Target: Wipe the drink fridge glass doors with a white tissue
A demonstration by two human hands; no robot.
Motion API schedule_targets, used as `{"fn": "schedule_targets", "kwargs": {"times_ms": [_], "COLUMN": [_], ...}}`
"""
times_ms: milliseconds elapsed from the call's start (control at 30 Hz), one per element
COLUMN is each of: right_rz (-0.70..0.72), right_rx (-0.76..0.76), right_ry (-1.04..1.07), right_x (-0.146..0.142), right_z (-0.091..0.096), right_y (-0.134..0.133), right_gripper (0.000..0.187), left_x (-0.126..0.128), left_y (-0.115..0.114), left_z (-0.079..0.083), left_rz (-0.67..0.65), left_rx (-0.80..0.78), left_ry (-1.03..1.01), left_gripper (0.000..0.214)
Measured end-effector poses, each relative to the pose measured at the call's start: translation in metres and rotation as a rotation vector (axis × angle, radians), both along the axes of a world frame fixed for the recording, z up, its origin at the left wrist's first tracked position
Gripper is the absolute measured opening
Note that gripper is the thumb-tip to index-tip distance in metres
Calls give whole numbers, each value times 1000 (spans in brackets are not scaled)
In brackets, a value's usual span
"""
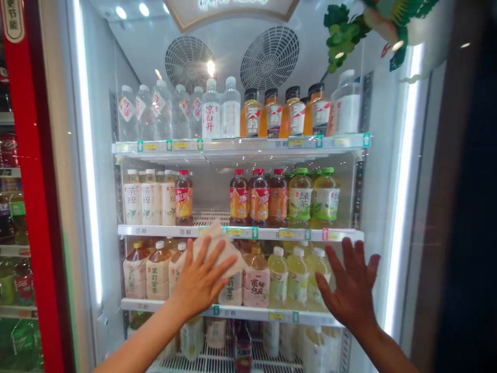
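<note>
My left hand [202, 277] reaches up from the lower left, its fingers spread over a pale cloth [216, 237] that it presses against the clear glass door [213, 178] of a drinks fridge. Corners of the cloth stick out above the fingers and to the right of them. On the right, my right hand [351, 285] is raised with its fingers apart and nothing in it. It is at the glass, though I cannot tell whether it touches. Behind the glass, just left of that hand, stand yellow-green bottles with white caps [298, 274].
Shelves behind the glass hold clear water bottles [210, 111], orange drinks [292, 114], red-capped tea bottles [238, 199] and green tea bottles [300, 199]. Light strips [88, 155] run down both sides. A red-framed fridge [41, 207] stands at the left. Green leaf decoration [341, 33] hangs at upper right.
</note>
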State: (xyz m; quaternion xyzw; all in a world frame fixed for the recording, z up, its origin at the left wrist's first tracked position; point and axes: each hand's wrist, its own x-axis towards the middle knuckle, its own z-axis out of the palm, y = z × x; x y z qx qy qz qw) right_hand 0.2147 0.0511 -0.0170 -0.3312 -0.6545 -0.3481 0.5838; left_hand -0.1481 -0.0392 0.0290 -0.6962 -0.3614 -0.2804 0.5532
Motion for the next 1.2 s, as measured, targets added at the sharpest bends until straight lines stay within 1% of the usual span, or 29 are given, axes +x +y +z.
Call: {"fn": "schedule_targets", "kwargs": {"times_ms": [33,67,100,133,233,267,300,333,367,433,467,500,533,567,600,667,700,733,767,800,833,867,900,967,1000,1033,1067,1100,1200], "right_rz": [8,12,13,12,12,12,8,0,-10,-24,-20,-8,7,25,41,61,67,71,73,75,77,79,81,95,104,112,115,114,88], "right_rx": [10,20,30,38,47,44,43,45,48,58,67,77,88,101,117,145,155,164,170,172,173,175,177,186,187,184,179,173,145], "right_ry": [-6,-8,-7,-3,9,7,2,-6,-15,-29,-27,-18,-6,11,25,35,33,30,26,21,21,20,19,21,24,27,29,31,17], "right_x": [0,-1,-1,-2,-1,-1,0,1,2,4,5,6,6,7,8,10,11,11,12,13,13,14,14,13,13,13,12,12,10], "right_z": [-1,-2,-3,-3,-3,-2,-1,0,0,1,1,0,-1,-2,-3,-5,-6,-6,-6,-5,-5,-4,-4,-3,-3,-3,-3,-3,-4], "right_y": [2,3,4,5,6,5,5,5,5,4,4,3,3,3,3,3,3,3,4,4,4,4,4,4,5,5,5,6,6], "right_gripper": [71,70,69,69,70,71,72,72,72,72,73,74,75,77,78,80,80,80,80,80,79,79,78,76,74,74,74,74,74], "left_x": [6,11,15,19,40,51,63,76,87,101,102,101,98,94,91,93,99,107,116,124,132,136,138,135,131,126,123,120,120], "left_y": [-1,0,1,4,17,22,27,30,32,31,29,28,26,25,26,30,33,36,39,42,43,44,43,40,38,36,34,34,38], "left_z": [-3,-1,7,19,65,74,75,69,57,26,14,8,9,19,35,78,97,111,118,117,108,92,73,33,19,11,11,16,48], "left_rz": [-12,-18,-15,-2,74,95,91,82,73,22,4,-16,-20,-9,4,23,31,39,44,43,40,32,14,4,-6,-6,-8,-6,18], "left_rx": [-14,-18,-15,-3,71,87,84,54,14,-35,-51,-62,-80,-82,-73,-22,4,10,0,-12,-27,-43,-56,-83,-100,-120,-130,-126,-48], "left_ry": [75,118,129,96,-145,-214,-193,-120,-26,160,226,281,329,353,331,169,108,84,97,126,160,200,255,368,419,455,467,443,232], "left_gripper": [68,65,65,67,75,75,75,74,74,75,72,69,67,66,66,67,67,67,67,67,67,68,69,72,71,71,71,72,76]}}
